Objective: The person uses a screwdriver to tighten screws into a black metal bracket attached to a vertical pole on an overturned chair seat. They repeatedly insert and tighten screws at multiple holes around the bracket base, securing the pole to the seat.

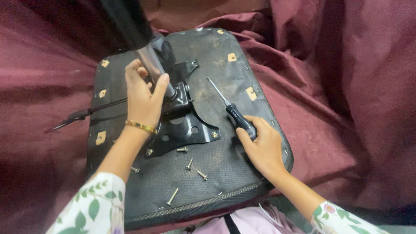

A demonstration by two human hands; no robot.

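So this is an upturned chair seat (225, 173) with the black metal bracket (184, 128) as the landmark, sitting about mid-seat. The left hand (143, 102) is wrapped around the shiny post (151, 65) that rises out of the top of the bracket, fingers closed on it, thumb up the right side. The right hand (262, 147) sits just right of the bracket, fingers curled shut on the black handle of a screwdriver (232, 110). Its shaft lies flat on the seat, tip pointing up and left toward the bracket's upper right arm and not on any screw.

If it were me, I'd keep the post held steady so the bracket can't twist, stand the driver straight up on a screw head before turning, and push down firmly so it doesn't slip out.

Below the bracket, five loose bolts (189, 164) lie scattered on the seat, near the front edge and clear of both hands. A thin lever (82, 115) sticks out left of the bracket. One screw looks seated at the bracket's lower right corner.
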